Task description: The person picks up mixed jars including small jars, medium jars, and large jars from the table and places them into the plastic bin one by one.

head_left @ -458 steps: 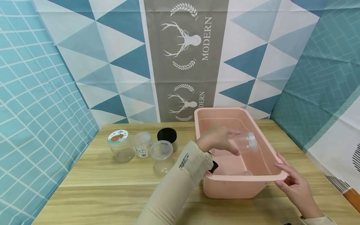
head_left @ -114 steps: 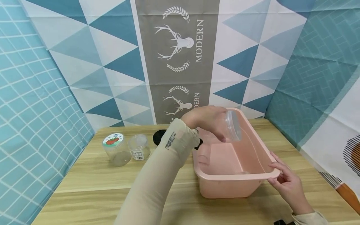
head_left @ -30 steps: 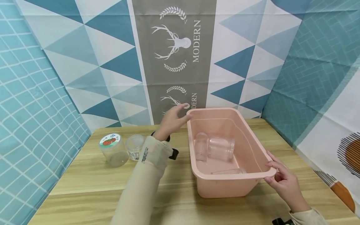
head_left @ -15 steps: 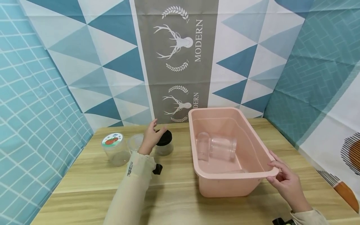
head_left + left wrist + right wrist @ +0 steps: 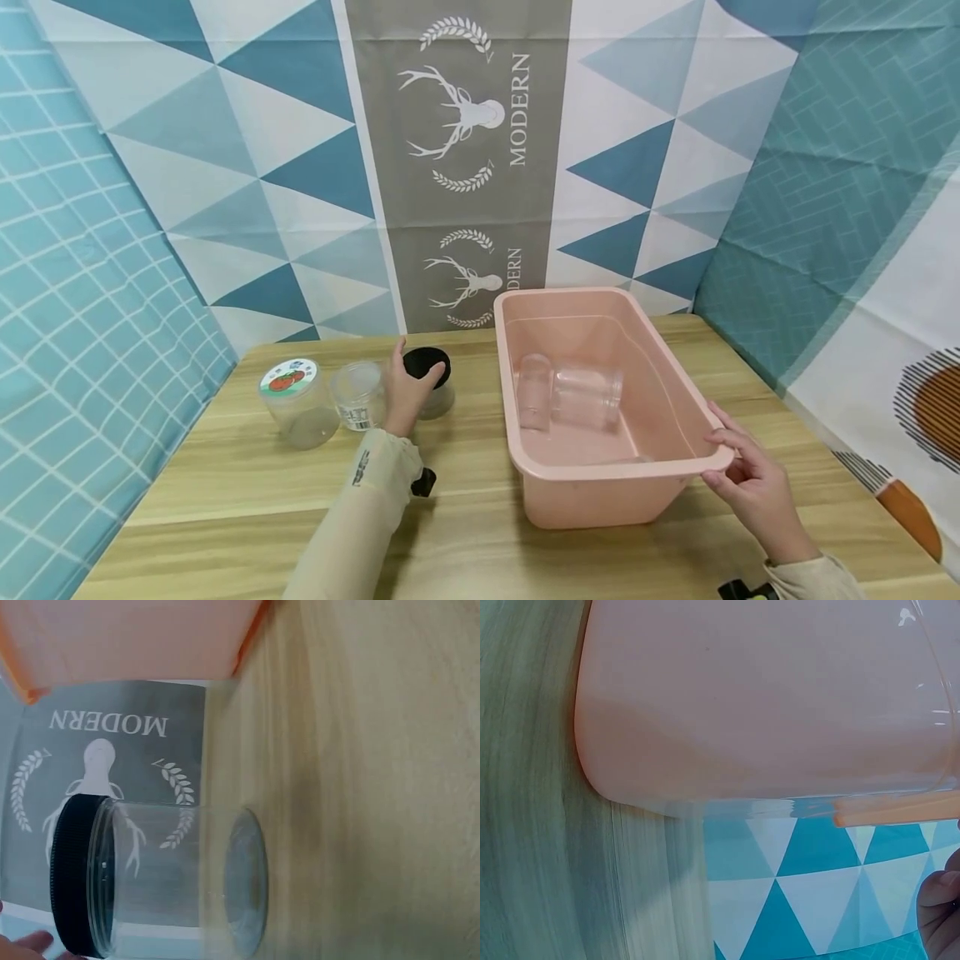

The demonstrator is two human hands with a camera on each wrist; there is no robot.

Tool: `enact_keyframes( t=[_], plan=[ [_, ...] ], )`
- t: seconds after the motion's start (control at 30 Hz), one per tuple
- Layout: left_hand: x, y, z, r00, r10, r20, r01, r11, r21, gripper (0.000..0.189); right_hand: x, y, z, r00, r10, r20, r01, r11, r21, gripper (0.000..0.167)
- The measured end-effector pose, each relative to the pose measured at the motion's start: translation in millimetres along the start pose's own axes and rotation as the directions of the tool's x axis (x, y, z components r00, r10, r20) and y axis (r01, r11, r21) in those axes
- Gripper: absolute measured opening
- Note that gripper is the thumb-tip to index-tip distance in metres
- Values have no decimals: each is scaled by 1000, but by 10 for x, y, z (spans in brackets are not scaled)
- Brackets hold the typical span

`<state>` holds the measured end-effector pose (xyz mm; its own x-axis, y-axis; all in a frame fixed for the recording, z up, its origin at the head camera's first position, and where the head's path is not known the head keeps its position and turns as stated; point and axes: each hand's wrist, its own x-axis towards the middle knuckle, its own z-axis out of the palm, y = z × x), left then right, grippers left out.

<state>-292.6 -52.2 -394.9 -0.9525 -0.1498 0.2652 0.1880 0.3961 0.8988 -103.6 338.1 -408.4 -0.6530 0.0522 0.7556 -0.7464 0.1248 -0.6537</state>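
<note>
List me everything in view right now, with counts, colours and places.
pink tub: 1, pink, right of table centre
clear jars: at least 3, colourless, inside the tub; one barely shows
black-lidded jar: 1, clear with black lid, left of the tub
barcode jar: 1, clear, left of the black-lidded jar
tomato-lid jar: 1, clear, picture lid, leftmost
table: 1, wood-toned, under everything
backdrop: count unclear, blue, white, grey, behind and beside
sleeves: 2, cream, both arms
left hand: 1, bare, at the black-lidded jar
right hand: 1, bare, gripping the tub's near right corner
</note>
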Motion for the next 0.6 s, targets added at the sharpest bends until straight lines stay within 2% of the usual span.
enact_keyframes(
  t=[0.07, 0.17, 0.27, 0.33, 0.4, 0.5, 0.53, 0.6],
  plan=[
    [-9, -20, 23, 1000, -6, -7, 6, 1000, -7, 83, -1, 10, -1, 1000, -7, 2, 7, 1000, 11, 31],
    [-14, -85, 57, 1000, -24, -12, 24, 1000, -15, 88, -5, 0, -4, 1000, -2, 12, 3, 999, -45, 31],
    [-11, -141, 90, 998, -58, -7, 58, 998, -19, 93, -8, -10, -3, 1000, 9, 5, -8, 998, -58, 31],
    [-8, -170, 115, 995, -96, -8, 95, 993, -66, 96, -7, -10, 0, 1000, 8, -10, -8, 998, -56, 31],
    [-2, -201, 137, 989, -149, 3, 147, 978, -147, 100, -8, -9, -2, 1000, 9, -15, -10, 999, -33, 32],
    [8, -270, 160, 974, -225, 22, 222, 935, -277, 106, -9, -22, -8, 1000, 15, -7, -15, 995, -94, 32],
    [13, -298, 168, 970, -241, 30, 238, 919, -314, 108, -7, -24, -9, 1000, 16, -5, -17, 995, -94, 32],
    [27, -362, 183, 968, -248, 38, 247, 909, -337, 111, -2, -29, -12, 1000, 15, 3, -14, 994, -108, 31]
  ],
)
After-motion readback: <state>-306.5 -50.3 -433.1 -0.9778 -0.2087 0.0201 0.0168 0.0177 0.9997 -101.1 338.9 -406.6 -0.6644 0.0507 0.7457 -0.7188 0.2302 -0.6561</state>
